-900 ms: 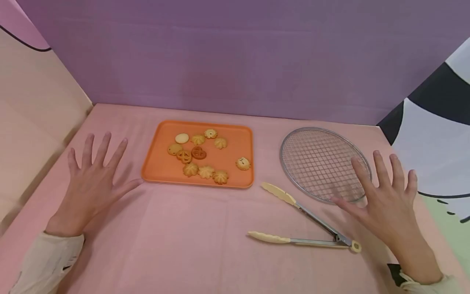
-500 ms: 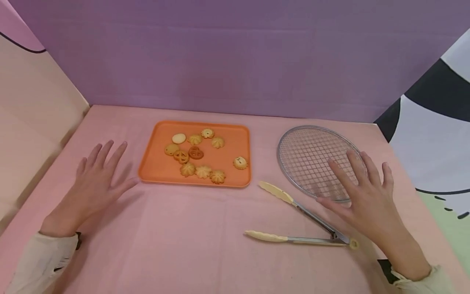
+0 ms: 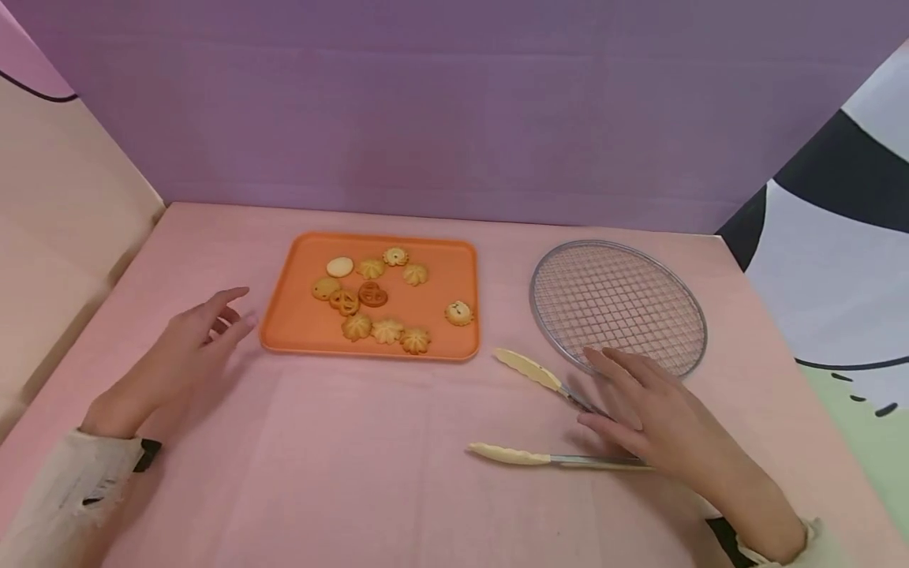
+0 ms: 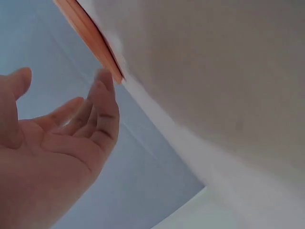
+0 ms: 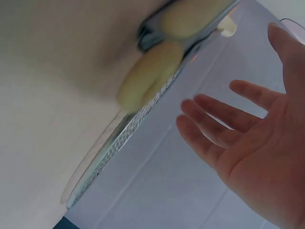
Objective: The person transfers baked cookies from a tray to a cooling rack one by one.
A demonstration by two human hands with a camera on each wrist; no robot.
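Observation:
My left hand [image 3: 173,363] hovers by the near left corner of an orange tray [image 3: 426,304], fingers loosely bent and holding nothing. The left wrist view has the tray's edge [image 4: 93,43] close past those fingertips. Yellow-tipped metal tongs [image 3: 527,368] lie spread on the pink cloth, their tips pointing left. Above their hinge end hangs my right hand [image 3: 675,434], fingers spread and nothing held; it hides the hinge. A round wire mesh rack [image 3: 611,296] lies just beyond it, the fingers overlapping its near rim. In the right wrist view the tongs [image 5: 152,78] appear beside the bare palm [image 5: 257,167].
Several small cookies sit on the tray, among them two pretzel-shaped ones, a dark pretzel [image 3: 372,294] and a lighter pretzel [image 3: 345,302]. A cookie [image 3: 458,313] lies apart at the right. A purple wall [image 3: 454,118] closes off the back of the pink tabletop [image 3: 341,457].
My right hand has moved left and down from the rack to over the tongs' hinge end. The left hand's spread fingers have drawn together and bent. The tray, rack and tongs have stayed put.

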